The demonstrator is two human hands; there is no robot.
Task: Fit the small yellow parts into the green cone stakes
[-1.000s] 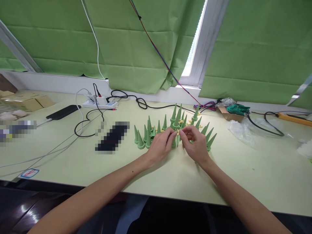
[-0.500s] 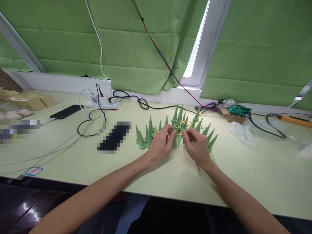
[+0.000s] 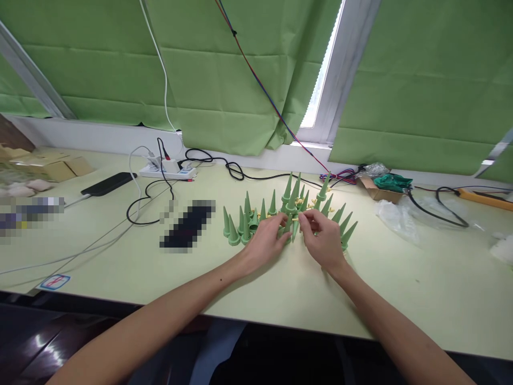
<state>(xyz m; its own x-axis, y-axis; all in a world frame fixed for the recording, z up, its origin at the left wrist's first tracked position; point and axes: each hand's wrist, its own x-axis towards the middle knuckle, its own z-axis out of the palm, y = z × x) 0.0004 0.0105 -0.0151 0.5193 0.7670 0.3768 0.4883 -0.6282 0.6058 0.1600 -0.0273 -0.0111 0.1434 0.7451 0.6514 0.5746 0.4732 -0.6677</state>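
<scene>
Several green pointed cones with flared bases [image 3: 233,233] stand and lie in a cluster around both hands. My left hand [image 3: 262,240] is closed around a green cone [image 3: 287,224] in the middle of the cluster, its thumb on the near side. My right hand [image 3: 324,235] pinches a small yellow stick-like piece [image 3: 295,218] between thumb and forefinger, pointing left toward the other hand. Below that piece a cone [image 3: 295,231] points down toward the table. More small yellow pieces [image 3: 300,201] show among the cones behind.
Left of the cones lies a pixelated dark object [image 3: 188,224]. A black phone-like slab [image 3: 109,184] and a white power strip [image 3: 168,171] sit farther back. At the back right are a small cardboard box [image 3: 380,190], a plastic bag [image 3: 396,216] and black cable [image 3: 452,208].
My left hand has dropped from beside the yellow piece onto a green cone just below. My right hand stays nearly still with the yellow piece.
</scene>
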